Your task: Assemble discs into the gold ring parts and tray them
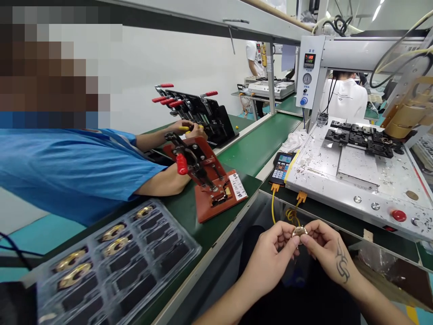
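Grasping a small, round, gold-rimmed metallic piece [299,231] at opposite edges, the person's bare left hand [272,257] and bare, tattooed right hand [328,248] met above the lap. The piece lay directly between the two sets of fingertips, touching both, so neither hand was nearer. The left thumb and fingers pinched its left side; the right thumb pressed near its right edge. Its outline showed no clear long axis, and its underside was hidden. The white metal bench machine [324,180] stood beyond, to the right. Well apart on the left were a red-brown clamp fixture [204,198] and a clear plastic compartment tray [189,237].
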Demonstrator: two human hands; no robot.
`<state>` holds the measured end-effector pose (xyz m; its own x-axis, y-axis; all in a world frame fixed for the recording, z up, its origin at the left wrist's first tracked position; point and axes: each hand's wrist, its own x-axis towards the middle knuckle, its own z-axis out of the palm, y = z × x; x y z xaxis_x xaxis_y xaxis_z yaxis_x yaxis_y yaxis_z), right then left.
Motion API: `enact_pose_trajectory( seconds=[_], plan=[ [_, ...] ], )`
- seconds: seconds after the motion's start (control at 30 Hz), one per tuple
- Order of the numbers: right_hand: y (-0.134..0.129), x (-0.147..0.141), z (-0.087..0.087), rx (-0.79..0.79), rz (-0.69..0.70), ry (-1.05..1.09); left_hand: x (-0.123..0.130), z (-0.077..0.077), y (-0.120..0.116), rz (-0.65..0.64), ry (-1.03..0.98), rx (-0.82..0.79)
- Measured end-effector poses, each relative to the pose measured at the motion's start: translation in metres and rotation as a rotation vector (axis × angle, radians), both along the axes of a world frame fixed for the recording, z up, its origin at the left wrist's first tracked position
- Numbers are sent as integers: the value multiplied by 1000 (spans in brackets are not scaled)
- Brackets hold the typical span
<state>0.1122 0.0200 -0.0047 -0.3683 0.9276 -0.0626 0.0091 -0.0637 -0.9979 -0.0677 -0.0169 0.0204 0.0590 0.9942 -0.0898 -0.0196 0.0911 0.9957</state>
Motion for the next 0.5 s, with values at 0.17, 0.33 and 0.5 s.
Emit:
enact_pose_trajectory(
  seconds=[0.17,0.33,0.5],
  plan=[
    [19,6,17,498,271,-183,-5,6,-1,36,112,41],
    [44,-10,32,907,340,-308,-35,44,1,34,332,214],
    [64,-34,41,969,205,-301,-127,105,35,431,780,857]
  ],
)
